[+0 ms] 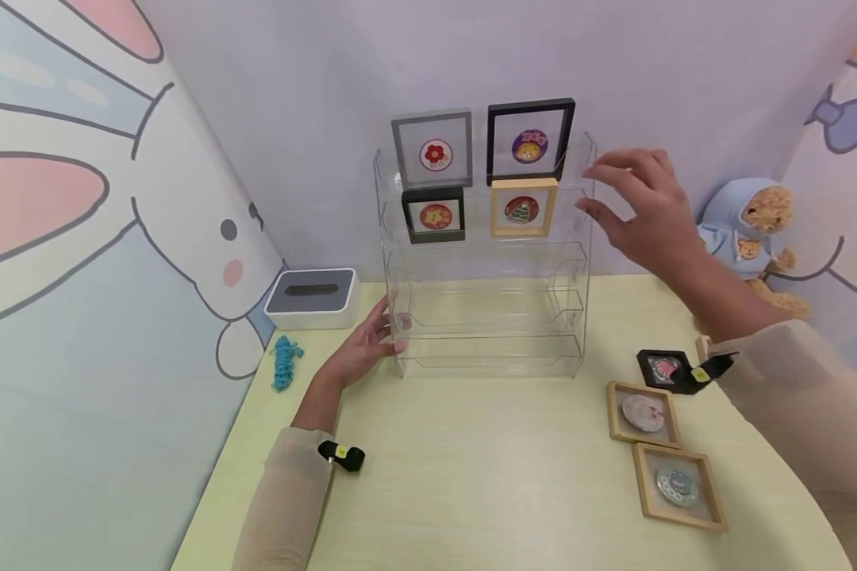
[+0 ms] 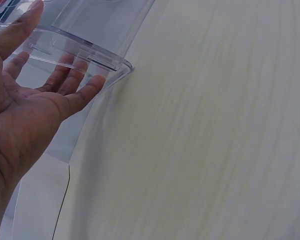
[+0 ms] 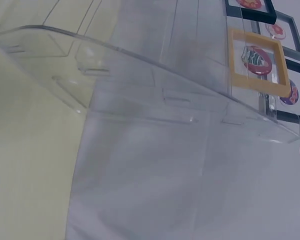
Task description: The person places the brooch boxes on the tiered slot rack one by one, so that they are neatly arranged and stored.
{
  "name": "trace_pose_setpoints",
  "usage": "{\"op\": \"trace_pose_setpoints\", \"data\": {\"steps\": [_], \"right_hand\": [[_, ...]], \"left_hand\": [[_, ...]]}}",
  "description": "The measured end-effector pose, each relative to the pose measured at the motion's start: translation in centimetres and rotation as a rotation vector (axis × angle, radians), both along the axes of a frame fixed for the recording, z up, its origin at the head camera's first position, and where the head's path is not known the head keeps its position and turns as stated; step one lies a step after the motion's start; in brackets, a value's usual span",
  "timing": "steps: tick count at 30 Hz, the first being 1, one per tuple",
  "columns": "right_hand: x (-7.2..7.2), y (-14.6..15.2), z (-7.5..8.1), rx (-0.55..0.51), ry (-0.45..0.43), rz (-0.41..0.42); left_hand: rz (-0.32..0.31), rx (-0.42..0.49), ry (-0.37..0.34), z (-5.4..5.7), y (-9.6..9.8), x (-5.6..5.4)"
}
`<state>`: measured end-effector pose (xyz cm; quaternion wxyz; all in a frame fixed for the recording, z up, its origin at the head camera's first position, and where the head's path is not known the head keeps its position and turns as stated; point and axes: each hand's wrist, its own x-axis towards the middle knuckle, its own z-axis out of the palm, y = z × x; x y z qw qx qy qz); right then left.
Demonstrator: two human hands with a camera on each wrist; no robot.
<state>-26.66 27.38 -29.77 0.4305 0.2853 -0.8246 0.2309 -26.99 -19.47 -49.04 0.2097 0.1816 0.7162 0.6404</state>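
A clear acrylic tiered rack (image 1: 493,345) stands on the table, four small picture frames on its upper tiers. Highest are a grey frame with a red flower badge (image 1: 436,155) and a black frame with a bear badge (image 1: 530,147). Below them sit a black frame with an orange-red badge (image 1: 436,216) and a light wood frame with a tree badge (image 1: 521,210). My left hand (image 1: 363,346) touches the rack's lower left side, fingers loosely extended along the clear panel (image 2: 85,47). By the upper right corner, my right hand (image 1: 646,198) holds nothing, thumb and index finger apart.
On the right of the table lie a black frame (image 1: 650,357) and two wood frames (image 1: 617,432), (image 1: 678,519). Behind them sits a teddy bear in a blue hoodie (image 1: 739,206). A tissue box (image 1: 314,319) and a blue yarn bundle (image 1: 283,363) are at left.
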Motion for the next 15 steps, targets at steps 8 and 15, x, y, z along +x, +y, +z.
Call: {"op": "trace_pose_setpoints", "data": {"steps": [8,15], "right_hand": [[2.0,4.5,-1.9,0.003,-0.065,-0.036],[3.5,8.7,-5.5,0.03,-0.115,-0.076]], "left_hand": [[0.027,-0.029,-0.004,-0.1,-0.1,0.1],[0.017,-0.008,-0.016,0.0,0.1,0.1]]}}
